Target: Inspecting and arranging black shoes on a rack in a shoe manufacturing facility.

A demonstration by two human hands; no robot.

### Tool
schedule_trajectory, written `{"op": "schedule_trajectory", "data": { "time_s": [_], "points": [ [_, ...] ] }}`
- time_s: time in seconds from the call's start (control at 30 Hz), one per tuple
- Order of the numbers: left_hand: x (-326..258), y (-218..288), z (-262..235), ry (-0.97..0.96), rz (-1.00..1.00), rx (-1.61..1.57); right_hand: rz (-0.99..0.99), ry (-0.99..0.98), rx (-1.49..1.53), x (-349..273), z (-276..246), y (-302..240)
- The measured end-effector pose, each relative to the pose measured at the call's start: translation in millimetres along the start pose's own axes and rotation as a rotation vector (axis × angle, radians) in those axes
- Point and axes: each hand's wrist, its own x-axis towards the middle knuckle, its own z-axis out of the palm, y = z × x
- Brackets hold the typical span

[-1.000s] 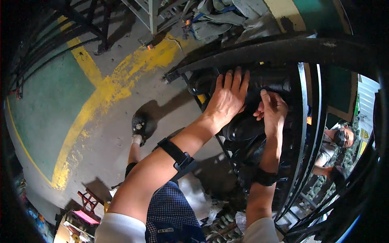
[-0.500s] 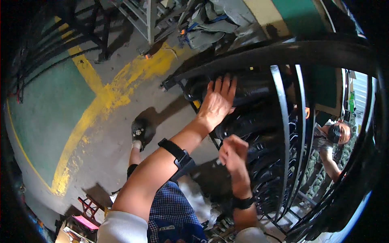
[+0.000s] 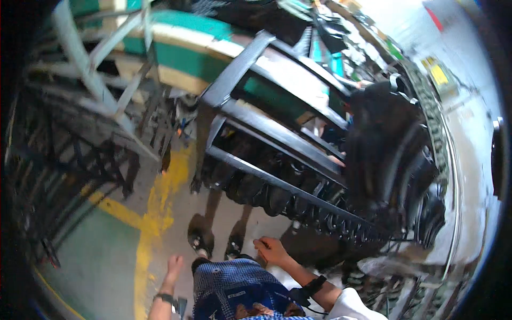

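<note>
Both of my hands are low in the view, away from the rack. My left hand (image 3: pixel 175 264) hangs over the floor left of my checked apron (image 3: pixel 232 274), its fingers curled in and slightly blurred, with nothing seen in it. My right hand (image 3: pixel 272 250) is in front of the rack, its fingers bent and pressed together; I cannot make out anything in them. Nearest to it stands a black metal rack (image 3: pixel 288 133) with rows of glossy black curved parts (image 3: pixel 277 202) on its lower level. More large black curved pieces (image 3: pixel 389 144) are at its right end.
Grey metal framework (image 3: pixel 101 85) stands at the left, with dark frames (image 3: pixel 69 154) below it. Yellow floor lines (image 3: pixel 165 197) border a green floor patch (image 3: pixel 109 256). My shoes (image 3: pixel 233 245) are close before the rack. Grey-green bundled items (image 3: pixel 434 128) line the right.
My left hand has left the black part on the rack and dropped to the lower left. My right hand has moved down and left, away from the rack. The view has turned, showing the whole rack.
</note>
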Motion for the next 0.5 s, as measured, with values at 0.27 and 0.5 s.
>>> {"op": "schedule_trajectory", "data": {
  "time_s": [0.27,0.5],
  "points": [
    [-57,-100,-86,0.122,0.328,0.285,-0.528,-0.156,-0.106,-89,-13,-105],
    [-7,9,-129,0.055,-0.344,-0.671,-0.814,-0.210,0.703,-203,-92,-200]
  ]
}}
